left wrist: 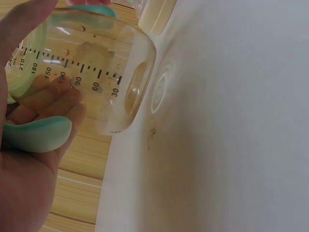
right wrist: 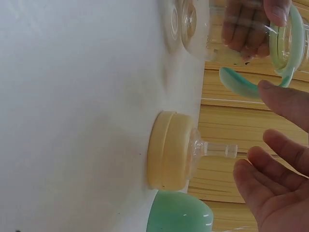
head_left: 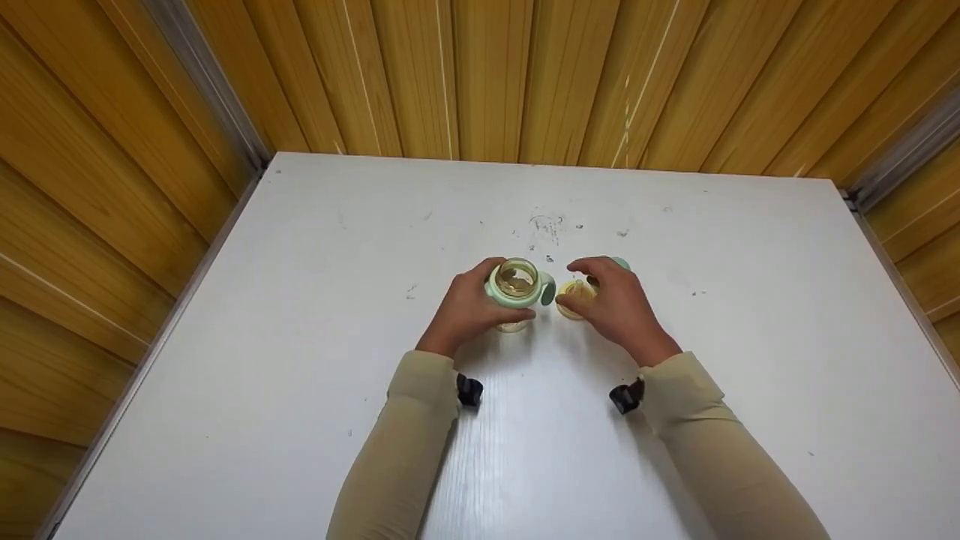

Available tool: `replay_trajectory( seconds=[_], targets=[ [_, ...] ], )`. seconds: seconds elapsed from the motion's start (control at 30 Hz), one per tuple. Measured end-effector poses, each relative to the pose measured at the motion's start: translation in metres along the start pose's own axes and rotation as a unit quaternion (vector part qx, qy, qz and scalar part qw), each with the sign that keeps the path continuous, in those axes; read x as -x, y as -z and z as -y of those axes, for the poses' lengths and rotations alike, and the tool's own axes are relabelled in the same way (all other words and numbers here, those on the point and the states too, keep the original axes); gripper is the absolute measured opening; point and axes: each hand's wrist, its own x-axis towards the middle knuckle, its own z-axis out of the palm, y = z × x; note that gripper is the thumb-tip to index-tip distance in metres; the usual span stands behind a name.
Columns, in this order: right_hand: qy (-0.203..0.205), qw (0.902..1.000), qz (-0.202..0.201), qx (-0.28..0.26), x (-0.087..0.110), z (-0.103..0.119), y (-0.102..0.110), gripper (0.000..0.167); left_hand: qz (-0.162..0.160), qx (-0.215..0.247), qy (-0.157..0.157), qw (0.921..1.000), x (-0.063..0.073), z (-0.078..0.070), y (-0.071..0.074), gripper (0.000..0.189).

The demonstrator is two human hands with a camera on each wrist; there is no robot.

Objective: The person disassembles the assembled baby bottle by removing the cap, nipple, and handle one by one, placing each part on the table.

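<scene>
My left hand point(head_left: 469, 304) grips a clear baby bottle point(left wrist: 108, 53) round its upper part, by a pale green ring with curved handles point(right wrist: 241, 83). The bottle's mouth is uncovered, and a scale in mL runs down its side. In the left wrist view its base is close over the table. My right hand point(head_left: 619, 304) has its fingers spread beside a yellow collar point(right wrist: 169, 152) with a clear teat point(right wrist: 219, 149) pointing up. In the right wrist view a gap shows between these fingers and the teat. The thumb is near the bottle's handle.
A green dome-shaped cap point(right wrist: 178, 212) stands on the white table point(head_left: 300, 300) right beside the yellow collar, partly behind my right hand in the head view. Wood-patterned panels point(head_left: 487, 82) rise behind the table and along its sides.
</scene>
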Motion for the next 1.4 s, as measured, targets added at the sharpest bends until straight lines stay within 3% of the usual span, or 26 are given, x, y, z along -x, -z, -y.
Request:
replay_trajectory(
  seconds=[0.3,0.57,0.9,1.4],
  targets=[
    [-0.002,0.9980,0.017,-0.060,0.001,0.008,0.003,0.045,0.012,-0.001,0.005,0.9999,0.000,-0.003,0.002,0.079],
    [0.026,0.9938,0.025,-0.105,0.004,0.012,0.004,0.040,0.014,0.000,-0.012,0.9998,0.001,-0.005,0.002,0.076],
    [0.023,0.9885,0.037,-0.145,0.005,0.013,0.003,0.033,0.019,0.008,-0.019,0.9996,0.002,-0.007,0.001,0.074],
    [0.024,0.9865,0.053,-0.153,0.007,0.015,0.003,0.024,0.030,0.017,-0.031,0.9989,0.003,-0.010,-0.001,0.071]
  ],
)
